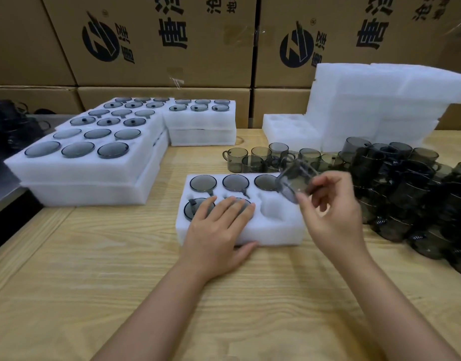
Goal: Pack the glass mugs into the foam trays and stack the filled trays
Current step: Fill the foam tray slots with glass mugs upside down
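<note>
A white foam tray (273,231) lies on the wooden table in front of me, with smoky glass mugs set in all its pockets but one; the front right pocket (272,208) is empty. My left hand (219,230) rests flat on the tray's front, fingers straight over the front middle mug, thumb against the near wall. My right hand (333,212) pinches a tilted, motion-blurred glass mug (293,182) just above and right of the empty pocket. Loose mugs (258,157) stand behind the tray.
Stacked filled trays (81,162) sit at the left, and two more (202,123) behind. A pile of empty foam trays (375,105) stands at the back right. A dense heap of dark mugs (411,194) crowds the right. Cardboard boxes (151,40) wall off the back.
</note>
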A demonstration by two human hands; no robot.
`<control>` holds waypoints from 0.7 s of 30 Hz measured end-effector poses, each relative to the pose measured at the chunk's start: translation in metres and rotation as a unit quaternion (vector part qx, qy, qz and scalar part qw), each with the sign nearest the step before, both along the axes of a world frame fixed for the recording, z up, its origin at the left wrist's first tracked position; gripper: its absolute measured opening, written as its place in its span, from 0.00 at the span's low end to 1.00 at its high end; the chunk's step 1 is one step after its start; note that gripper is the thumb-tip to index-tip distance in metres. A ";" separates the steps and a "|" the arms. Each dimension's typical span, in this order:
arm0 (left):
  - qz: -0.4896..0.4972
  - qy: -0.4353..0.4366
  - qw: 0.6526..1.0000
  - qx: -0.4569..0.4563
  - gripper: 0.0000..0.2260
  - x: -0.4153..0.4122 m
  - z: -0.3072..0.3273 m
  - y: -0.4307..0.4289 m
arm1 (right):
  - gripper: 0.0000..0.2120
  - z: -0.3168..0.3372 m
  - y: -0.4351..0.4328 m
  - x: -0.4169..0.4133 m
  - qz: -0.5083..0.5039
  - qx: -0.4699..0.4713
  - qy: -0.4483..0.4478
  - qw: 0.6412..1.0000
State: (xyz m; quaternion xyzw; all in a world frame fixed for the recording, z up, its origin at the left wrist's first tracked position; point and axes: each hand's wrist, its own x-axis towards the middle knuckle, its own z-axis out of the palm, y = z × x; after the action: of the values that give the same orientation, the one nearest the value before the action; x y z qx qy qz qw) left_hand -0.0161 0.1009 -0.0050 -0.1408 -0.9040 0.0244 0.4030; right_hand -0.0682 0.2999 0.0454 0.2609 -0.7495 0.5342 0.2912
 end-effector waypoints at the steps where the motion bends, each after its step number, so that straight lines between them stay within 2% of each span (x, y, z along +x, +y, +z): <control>1: 0.004 -0.006 1.000 -0.002 0.27 0.001 0.001 0.001 | 0.21 -0.007 -0.003 0.005 0.016 0.006 -0.002 1.000; 4: 0.018 -0.029 0.999 0.009 0.30 0.006 0.004 0.008 | 0.24 -0.021 -0.006 0.008 0.020 0.050 -0.004 0.999; 8: 0.008 -0.055 0.997 0.049 0.33 0.011 0.003 0.032 | 0.17 -0.023 -0.011 0.011 0.017 0.111 0.041 0.993; 13: 0.022 -0.081 0.994 0.074 0.36 0.008 -0.002 0.046 | 0.17 -0.022 -0.015 0.013 0.015 0.137 0.038 0.990; 16: 0.031 -0.079 0.994 0.065 0.33 0.008 -0.002 0.045 | 0.16 -0.022 -0.012 0.009 0.004 0.122 -0.021 0.992; 18: 0.035 -0.074 0.994 0.067 0.32 0.008 -0.003 0.046 | 0.18 -0.022 -0.010 0.007 0.046 0.099 -0.082 0.991; 21: 0.037 -0.073 0.995 0.060 0.31 0.008 -0.003 0.047 | 0.20 -0.022 -0.009 0.005 0.066 0.106 -0.080 0.989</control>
State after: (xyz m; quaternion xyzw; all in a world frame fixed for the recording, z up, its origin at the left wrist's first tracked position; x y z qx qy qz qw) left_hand -0.0085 0.1479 -0.0085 -0.0838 -0.9354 -0.0255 0.3425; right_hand -0.0636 0.2914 0.0238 0.2957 -0.8041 0.4886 0.1651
